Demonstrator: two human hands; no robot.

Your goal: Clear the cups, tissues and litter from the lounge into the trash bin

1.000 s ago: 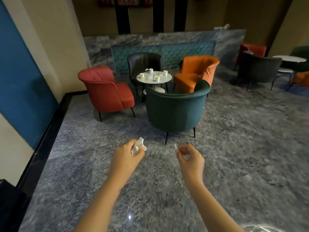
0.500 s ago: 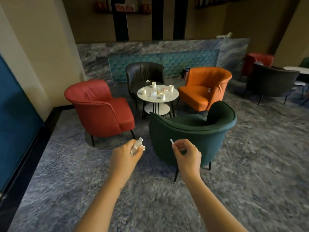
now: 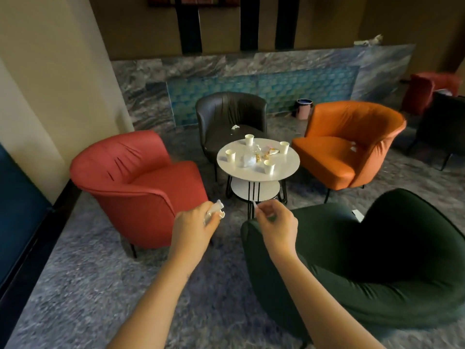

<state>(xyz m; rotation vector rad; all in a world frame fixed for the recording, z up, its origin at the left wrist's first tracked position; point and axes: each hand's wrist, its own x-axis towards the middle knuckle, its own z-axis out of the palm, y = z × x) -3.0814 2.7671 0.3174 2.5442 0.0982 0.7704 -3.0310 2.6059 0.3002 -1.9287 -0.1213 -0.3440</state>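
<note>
One red armchair (image 3: 136, 182) stands at left. Beside it, the left hand (image 3: 193, 222) grips a crumpled tissue (image 3: 214, 211), fingers curled round it. Beyond, a round white table (image 3: 289, 170) carries four paper cups (image 3: 230, 155) and loose wrappers (image 3: 251, 157). The right hand (image 3: 275, 224) pinches a small white scrap (image 3: 256, 205) between thumb and fingertips. The trash bin (image 3: 304, 109) stands at the far wall, left of the orange armchair (image 3: 352, 137). The green armchair (image 3: 377, 260) sits nearest, at right.
</note>
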